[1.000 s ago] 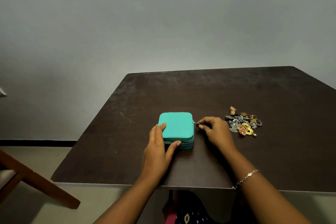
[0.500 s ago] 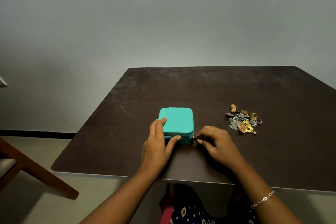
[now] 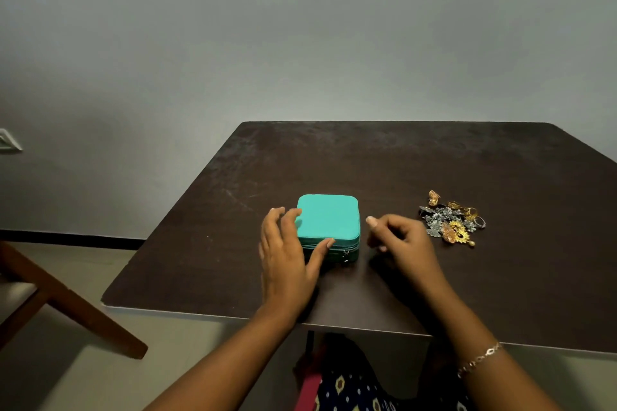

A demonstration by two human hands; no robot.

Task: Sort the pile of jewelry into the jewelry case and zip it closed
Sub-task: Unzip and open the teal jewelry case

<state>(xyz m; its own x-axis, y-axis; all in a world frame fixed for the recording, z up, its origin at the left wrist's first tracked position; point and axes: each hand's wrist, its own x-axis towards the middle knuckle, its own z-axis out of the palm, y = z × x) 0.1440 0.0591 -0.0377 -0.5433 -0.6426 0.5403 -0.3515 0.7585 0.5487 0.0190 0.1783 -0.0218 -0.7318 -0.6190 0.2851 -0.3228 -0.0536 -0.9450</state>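
Case (image 3: 327, 217), square, teal, fabric-covered, lid down near the dark wooden table's (image 3: 400, 160) front edge, steadied by flat, straight-fingered left hand (image 3: 283, 260), thumb on the zip seam, probably for lifting the lid. Just beside, right hand (image 3: 404, 243) loosely curled, seemingly empty; gold-and-silver jewelry pile (image 3: 450, 222) unsorted, well right.

A teal, round-cornered jewelry case (image 3: 329, 217) lies flat on a dark table (image 3: 400, 160), lid down, its zip pull (image 3: 346, 255) hanging at the front near the right corner. To its right, apart from it, a tangled pile of gold and silver jewelry (image 3: 449, 222) sits loose on the tabletop.
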